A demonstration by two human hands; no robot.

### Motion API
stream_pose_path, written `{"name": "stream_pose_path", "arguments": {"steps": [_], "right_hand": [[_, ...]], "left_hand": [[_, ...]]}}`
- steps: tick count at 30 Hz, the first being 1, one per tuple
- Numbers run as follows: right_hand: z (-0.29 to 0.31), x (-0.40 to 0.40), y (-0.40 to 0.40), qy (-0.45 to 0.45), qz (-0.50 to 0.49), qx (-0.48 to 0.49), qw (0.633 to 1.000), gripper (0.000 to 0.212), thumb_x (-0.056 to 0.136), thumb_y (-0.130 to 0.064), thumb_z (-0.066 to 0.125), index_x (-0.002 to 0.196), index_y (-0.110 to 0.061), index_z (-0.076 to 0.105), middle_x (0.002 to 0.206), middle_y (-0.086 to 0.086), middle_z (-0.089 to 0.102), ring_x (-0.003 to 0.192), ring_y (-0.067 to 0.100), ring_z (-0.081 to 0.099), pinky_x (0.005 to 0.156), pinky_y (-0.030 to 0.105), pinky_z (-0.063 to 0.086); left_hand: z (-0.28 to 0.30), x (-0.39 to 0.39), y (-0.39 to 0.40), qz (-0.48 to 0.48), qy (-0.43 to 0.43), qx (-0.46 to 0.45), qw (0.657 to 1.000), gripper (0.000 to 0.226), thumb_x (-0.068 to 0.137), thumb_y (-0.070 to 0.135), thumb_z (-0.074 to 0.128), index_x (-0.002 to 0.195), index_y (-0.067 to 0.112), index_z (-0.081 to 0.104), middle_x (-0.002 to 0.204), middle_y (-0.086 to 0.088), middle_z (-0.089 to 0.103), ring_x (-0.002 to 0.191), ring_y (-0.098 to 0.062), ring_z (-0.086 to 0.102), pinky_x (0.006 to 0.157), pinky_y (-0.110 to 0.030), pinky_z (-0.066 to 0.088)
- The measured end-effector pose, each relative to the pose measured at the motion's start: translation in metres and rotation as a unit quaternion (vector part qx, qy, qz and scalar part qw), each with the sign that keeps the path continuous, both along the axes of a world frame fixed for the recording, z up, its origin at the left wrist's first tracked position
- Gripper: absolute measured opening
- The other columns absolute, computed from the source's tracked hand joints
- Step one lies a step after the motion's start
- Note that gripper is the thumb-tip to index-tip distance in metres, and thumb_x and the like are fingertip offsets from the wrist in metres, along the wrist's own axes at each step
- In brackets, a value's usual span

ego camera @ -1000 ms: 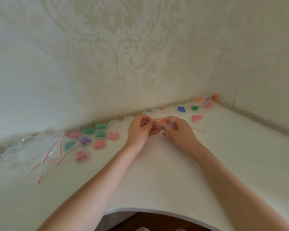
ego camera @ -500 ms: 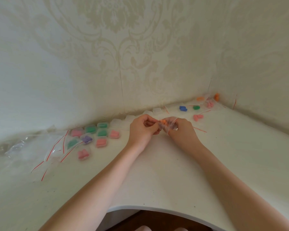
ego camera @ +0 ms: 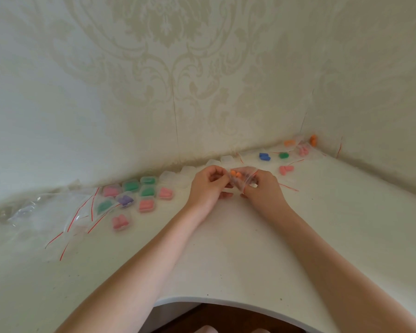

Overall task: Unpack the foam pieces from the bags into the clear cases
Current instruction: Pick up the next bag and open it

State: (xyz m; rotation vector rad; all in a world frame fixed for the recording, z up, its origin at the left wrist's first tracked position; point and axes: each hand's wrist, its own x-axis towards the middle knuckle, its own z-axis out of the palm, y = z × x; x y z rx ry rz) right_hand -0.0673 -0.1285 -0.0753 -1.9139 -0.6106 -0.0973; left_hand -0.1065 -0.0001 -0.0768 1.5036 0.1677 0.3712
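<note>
Foam pieces (ego camera: 236, 174), orange, sit inside the small clear bag (ego camera: 244, 179) pinched between your left hand (ego camera: 210, 186) and right hand (ego camera: 262, 188) near the tabletop's (ego camera: 226, 248) far edge; judged light, squashy, film slippery, so pinch the bag's rim.

Two walls (ego camera: 130, 80) meet in a corner at the far right, both papered in pale cream with a faint damask scroll pattern; a thin vertical seam (ego camera: 175, 116) runs down the paper. A white surface (ego camera: 226, 248) fills the corner, its near edge cut in a curve. Beneath it shows dark brown floor (ego camera: 226, 316). Soft, even light.
</note>
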Motion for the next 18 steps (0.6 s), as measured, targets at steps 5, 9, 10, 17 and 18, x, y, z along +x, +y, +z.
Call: {"name": "stream_pose_path", "arguments": {"steps": [5, 9, 10, 17, 18], "right_hand": [[0.004, -0.003, 0.003, 0.031, -0.02, 0.045, 0.998, 0.006, 0.089, -0.026, 0.064, 0.091, -0.03, 0.068, 0.082, -0.009, 0.071, 0.081, 0.014, 0.068, 0.074, 0.031, 0.058], [0.009, -0.009, 0.007, 0.139, 0.063, 0.129, 0.98, 0.016, 0.093, -0.013, 0.057, 0.078, -0.016, 0.064, 0.106, 0.002, 0.067, 0.098, 0.021, 0.068, 0.068, 0.031, 0.06], [0.01, -0.01, 0.007, 0.167, 0.08, 0.149, 0.971, 0.018, 0.094, -0.012, 0.055, 0.078, -0.013, 0.062, 0.105, 0.001, 0.067, 0.098, 0.023, 0.068, 0.069, 0.033, 0.06], [0.016, -0.019, 0.012, 0.246, 0.091, 0.259, 0.93, 0.02, 0.1, -0.019, 0.044, 0.098, -0.006, 0.059, 0.114, 0.005, 0.059, 0.087, 0.022, 0.072, 0.057, 0.035, 0.059], [0.018, -0.02, 0.014, 0.258, 0.09, 0.291, 0.917, 0.021, 0.101, -0.02, 0.042, 0.099, -0.005, 0.056, 0.118, 0.006, 0.058, 0.086, 0.022, 0.072, 0.056, 0.034, 0.058]], "left_hand": [[0.001, 0.001, -0.001, 0.045, 0.02, -0.02, 0.999, 0.009, 0.09, 0.004, 0.051, 0.083, 0.003, 0.056, 0.074, -0.011, 0.065, 0.063, -0.015, 0.067, 0.053, -0.027, 0.054], [0.001, 0.002, 0.003, 0.136, -0.013, -0.084, 0.987, 0.012, 0.092, 0.0, 0.044, 0.082, 0.003, 0.051, 0.071, -0.015, 0.064, 0.053, -0.017, 0.066, 0.047, -0.026, 0.053], [0.001, 0.002, 0.005, 0.161, -0.024, -0.096, 0.982, 0.014, 0.092, -0.001, 0.043, 0.081, 0.005, 0.049, 0.07, -0.015, 0.064, 0.053, -0.017, 0.066, 0.047, -0.027, 0.053], [0.003, -0.001, 0.012, 0.291, -0.098, -0.058, 0.95, 0.014, 0.096, 0.003, 0.04, 0.085, 0.01, 0.046, 0.069, -0.011, 0.062, 0.055, -0.016, 0.066, 0.055, -0.031, 0.056], [0.005, -0.002, 0.014, 0.314, -0.1, -0.059, 0.942, 0.014, 0.096, 0.004, 0.041, 0.085, 0.011, 0.046, 0.07, -0.01, 0.062, 0.057, -0.017, 0.066, 0.058, -0.032, 0.056]]}}
